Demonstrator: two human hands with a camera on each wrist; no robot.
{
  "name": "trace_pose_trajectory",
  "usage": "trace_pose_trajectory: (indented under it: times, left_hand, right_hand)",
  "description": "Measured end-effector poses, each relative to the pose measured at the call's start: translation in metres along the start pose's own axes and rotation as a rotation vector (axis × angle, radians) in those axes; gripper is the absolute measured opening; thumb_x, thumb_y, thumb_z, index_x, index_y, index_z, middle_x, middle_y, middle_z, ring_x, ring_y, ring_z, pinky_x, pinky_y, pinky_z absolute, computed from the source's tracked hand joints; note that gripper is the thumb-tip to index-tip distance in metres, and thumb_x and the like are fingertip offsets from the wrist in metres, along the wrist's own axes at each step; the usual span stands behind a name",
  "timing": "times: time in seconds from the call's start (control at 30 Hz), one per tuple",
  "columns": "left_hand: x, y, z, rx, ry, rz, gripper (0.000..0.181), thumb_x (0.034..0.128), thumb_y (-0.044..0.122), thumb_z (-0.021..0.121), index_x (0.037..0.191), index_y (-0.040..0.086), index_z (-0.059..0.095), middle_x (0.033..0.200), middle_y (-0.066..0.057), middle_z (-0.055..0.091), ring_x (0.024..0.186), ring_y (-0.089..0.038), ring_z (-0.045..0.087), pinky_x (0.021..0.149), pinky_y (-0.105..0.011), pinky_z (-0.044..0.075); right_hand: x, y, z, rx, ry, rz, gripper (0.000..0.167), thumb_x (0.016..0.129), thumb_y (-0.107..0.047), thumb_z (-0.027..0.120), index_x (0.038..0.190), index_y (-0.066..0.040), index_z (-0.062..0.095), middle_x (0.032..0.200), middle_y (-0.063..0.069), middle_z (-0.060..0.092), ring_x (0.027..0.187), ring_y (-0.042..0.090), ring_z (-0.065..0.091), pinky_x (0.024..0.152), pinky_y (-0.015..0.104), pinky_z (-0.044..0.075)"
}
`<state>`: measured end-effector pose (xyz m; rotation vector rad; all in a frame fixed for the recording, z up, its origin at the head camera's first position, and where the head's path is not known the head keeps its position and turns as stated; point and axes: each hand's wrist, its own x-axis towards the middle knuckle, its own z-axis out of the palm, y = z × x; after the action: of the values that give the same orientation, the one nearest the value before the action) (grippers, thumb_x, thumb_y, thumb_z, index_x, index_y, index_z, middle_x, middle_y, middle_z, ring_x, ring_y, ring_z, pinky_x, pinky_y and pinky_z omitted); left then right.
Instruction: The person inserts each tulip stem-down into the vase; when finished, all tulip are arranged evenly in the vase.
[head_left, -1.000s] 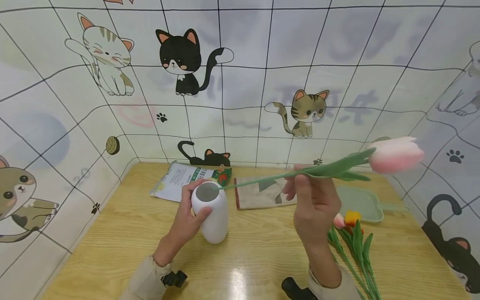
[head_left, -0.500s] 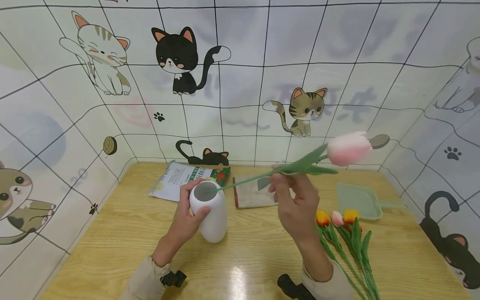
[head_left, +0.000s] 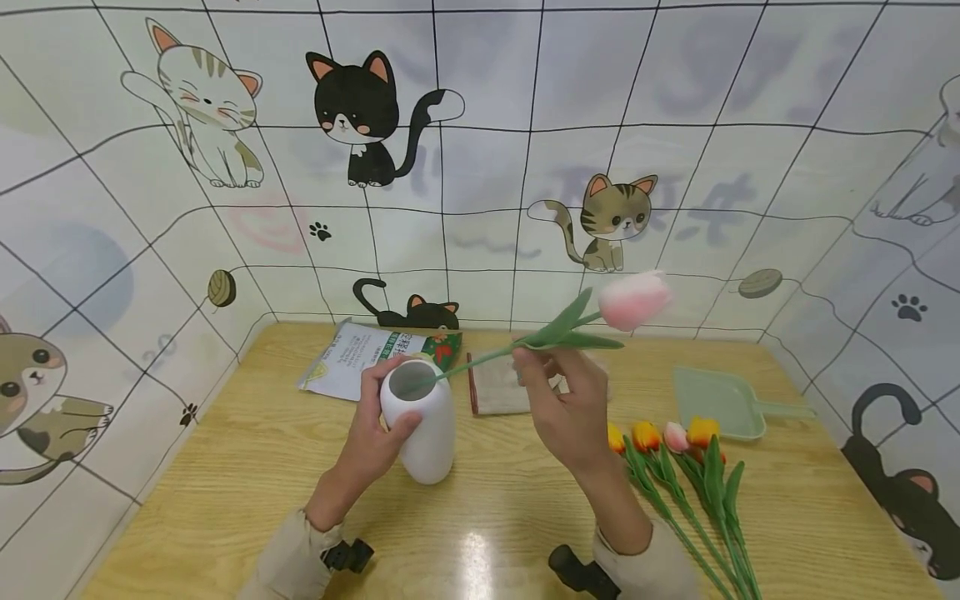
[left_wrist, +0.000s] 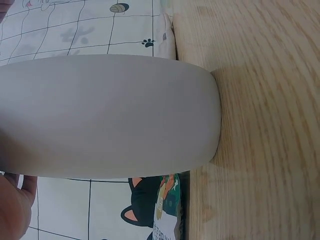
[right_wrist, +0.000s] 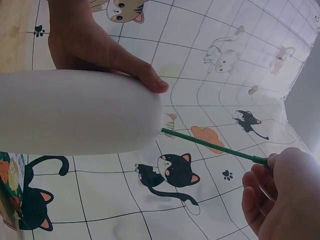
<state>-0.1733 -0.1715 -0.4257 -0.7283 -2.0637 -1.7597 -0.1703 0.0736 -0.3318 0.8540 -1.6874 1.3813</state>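
Note:
A white vase [head_left: 429, 433] stands on the table, and my left hand [head_left: 375, 429] grips it near the mouth, thumb on the front side. In the left wrist view the vase [left_wrist: 110, 115] fills the middle, its base on the wood. My right hand [head_left: 566, 400] pinches the stem of a pink tulip [head_left: 633, 300] just below its leaves. The tulip leans with its bloom up to the right, and its stem's lower end is inside the vase's mouth. In the right wrist view the green stem [right_wrist: 215, 146] runs from my right hand [right_wrist: 287, 195] to the vase [right_wrist: 80, 112].
Several orange-yellow and pink tulips [head_left: 701, 483] lie on the table at the right. Behind them is a pale green dustpan-shaped tray [head_left: 720, 402]. A folded beige cloth [head_left: 498, 387] and a printed bag [head_left: 360, 358] lie at the back, before a cat-patterned sheet [head_left: 480, 167].
My right hand has moved left toward the vase, carrying the pink tulip, and the stem has slid farther into the mouth. My left hand and the vase have stayed in place.

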Motion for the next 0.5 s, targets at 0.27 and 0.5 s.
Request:
trace_pose_trajectory:
  times: [0.27,0.5]
  left_hand:
    - [0.000,-0.002,0.000,-0.005,0.010,-0.007,0.065,0.0931,0.008,0.066,0.145,0.002,0.028,0.147,0.000,0.042,0.127,-0.009,0.049,0.102,-0.018,0.041]
    - [0.000,-0.001,0.001,-0.007,0.011,-0.035,0.065,0.0928,0.008,0.065,0.146,0.003,0.028,0.147,0.001,0.041,0.127,-0.010,0.049,0.101,-0.019,0.043]
  right_hand:
    - [-0.004,0.001,0.006,-0.020,-0.055,0.055,0.010,0.097,-0.010,0.064,0.096,-0.002,0.068,0.079,0.007,0.067,0.063,0.012,0.061,0.058,0.021,0.049]
    - [-0.008,-0.002,0.017,-0.010,-0.107,0.111,0.010,0.090,0.002,0.067,0.095,-0.006,0.070,0.077,0.003,0.067,0.064,0.009,0.060,0.057,0.023,0.048]
